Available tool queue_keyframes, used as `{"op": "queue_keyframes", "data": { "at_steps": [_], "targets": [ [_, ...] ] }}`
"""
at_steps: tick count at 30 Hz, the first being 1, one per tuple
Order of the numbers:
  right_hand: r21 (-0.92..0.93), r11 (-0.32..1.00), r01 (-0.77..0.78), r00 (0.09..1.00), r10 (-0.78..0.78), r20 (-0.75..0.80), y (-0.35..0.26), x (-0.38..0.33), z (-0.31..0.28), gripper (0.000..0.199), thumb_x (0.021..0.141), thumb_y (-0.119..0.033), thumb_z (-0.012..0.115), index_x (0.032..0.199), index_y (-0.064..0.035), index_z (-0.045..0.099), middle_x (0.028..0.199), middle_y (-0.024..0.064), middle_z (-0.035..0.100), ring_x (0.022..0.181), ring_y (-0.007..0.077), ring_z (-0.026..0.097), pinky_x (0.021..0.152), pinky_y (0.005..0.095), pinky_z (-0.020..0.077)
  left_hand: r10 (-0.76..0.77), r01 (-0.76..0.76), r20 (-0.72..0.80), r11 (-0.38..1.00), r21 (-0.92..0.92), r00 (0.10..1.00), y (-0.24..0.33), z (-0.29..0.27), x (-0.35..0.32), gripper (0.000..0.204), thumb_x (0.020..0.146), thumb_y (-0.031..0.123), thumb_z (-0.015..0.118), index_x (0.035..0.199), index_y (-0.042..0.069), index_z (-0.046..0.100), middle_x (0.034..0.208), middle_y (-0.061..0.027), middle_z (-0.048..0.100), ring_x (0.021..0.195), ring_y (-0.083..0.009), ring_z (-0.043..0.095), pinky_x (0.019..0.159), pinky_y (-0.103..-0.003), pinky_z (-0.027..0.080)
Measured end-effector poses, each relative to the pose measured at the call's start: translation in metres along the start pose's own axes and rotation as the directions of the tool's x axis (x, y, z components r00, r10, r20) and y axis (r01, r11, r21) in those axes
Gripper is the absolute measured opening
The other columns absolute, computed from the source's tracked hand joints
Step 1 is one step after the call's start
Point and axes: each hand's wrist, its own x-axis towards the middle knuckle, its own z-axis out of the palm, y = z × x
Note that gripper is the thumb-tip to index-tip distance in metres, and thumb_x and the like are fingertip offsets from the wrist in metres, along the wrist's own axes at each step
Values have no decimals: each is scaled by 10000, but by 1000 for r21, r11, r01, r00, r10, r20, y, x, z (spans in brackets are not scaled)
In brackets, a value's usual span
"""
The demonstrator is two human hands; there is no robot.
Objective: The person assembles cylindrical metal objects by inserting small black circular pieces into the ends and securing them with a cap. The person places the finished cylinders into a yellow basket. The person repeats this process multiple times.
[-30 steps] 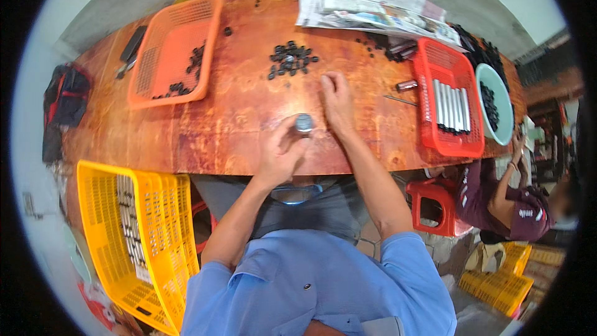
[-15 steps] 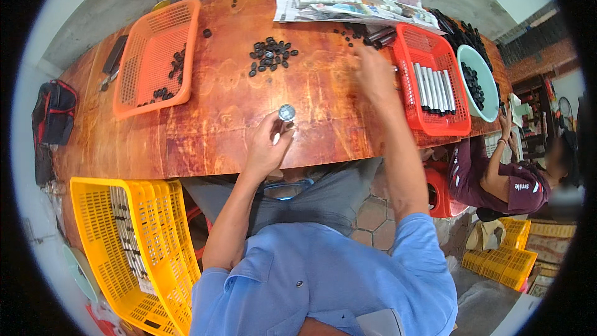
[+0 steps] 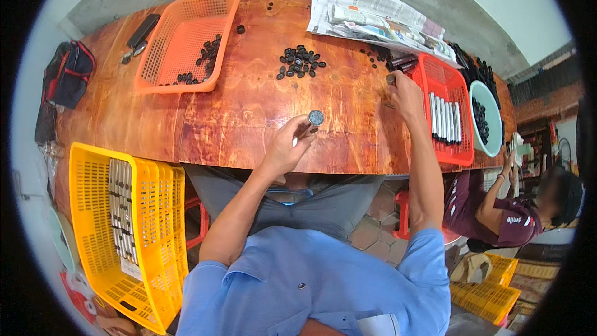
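My left hand [image 3: 288,149] is closed round an upright tube [image 3: 316,118], whose round grey end faces up above the table's front edge. Something small and white also shows between those fingers. My right hand [image 3: 407,98] is pinched on a short dark cylinder [image 3: 390,79], beside the left wall of the red basket [image 3: 426,73]. White tubes with black ends [image 3: 445,118] stand in a row in that basket. Between and beyond my hands lies a heap of small black caps [image 3: 300,62].
An orange basket [image 3: 142,74] with black caps sits at left, a yellow crate [image 3: 158,211] below. Newspapers [image 3: 373,18] and dark tubes [image 3: 404,63] lie at the back. A pale green bowl [image 3: 474,96] holds black pieces. A co-worker [image 3: 491,205] sits at right.
The whole view has shifted, with the table further right in it. My right hand, blurred before, has come slightly nearer and now shows a dark cylinder at its fingertips. My left hand keeps its tube.
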Motion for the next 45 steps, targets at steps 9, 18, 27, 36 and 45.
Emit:
{"op": "queue_keyframes", "data": {
  "at_steps": [9, 18, 27, 36, 45],
  "targets": [
    [974, 224, 38, 957, -289, 29, -139, -55, -78, 349, 918, -67, 702, 1250, -1, 619, 1138, 70, 690, 1087, 162, 651, 961, 324, 519, 26, -26, -14, 999, 27, 1000, -12, 1, -2, 376, 903, -42, 661, 1261, -7, 552, 1134, -150, 659, 1064, -224, 679, 920, -342, 541],
    [867, 452, 210, 926, -376, -28, -162, -53, -76, 369, 855, 7, 690, 1221, -11, 646, 1099, 87, 712, 1044, 169, 674, 936, 331, 524, 3, -3, 19, 1000, 0, 1000, -9, -1, -1, 436, 920, -42, 628, 1342, 1, 526, 1168, -94, 623, 1093, -167, 622, 990, -329, 498],
    [832, 514, 209, 921, -390, 9, -168, -52, -75, 376, 849, 8, 682, 1223, -9, 642, 1064, 103, 719, 1010, 190, 697, 907, 332, 538, -15, 15, 12, 999, -41, 1000, -2, -1, -1, 406, 930, 8, 658, 1319, 7, 545, 1141, -89, 633, 1062, -166, 625, 957, -320, 500],
    [823, 516, 236, 898, -440, 18, -164, -49, -78, 370, 853, 8, 666, 1222, -11, 638, 1057, 116, 719, 1007, 215, 705, 896, 349, 542, -4, 5, 14, 998, -60, 1000, -4, -1, -1, 417, 921, -21, 646, 1324, 3, 542, 1142, -97, 636, 1065, -172, 629, 959, -324, 506],
    [772, 571, 279, 923, -381, -52, -173, -52, -78, 328, 843, -12, 724, 1157, 4, 632, 972, 121, 711, 911, 219, 722, 828, 343, 562, 54, -54, 7, 998, -35, 998, -6, -1, -3, 426, 912, -62, 634, 1323, 0, 541, 1185, -128, 641, 1105, -207, 652, 973, -340, 533]
  ]
}}
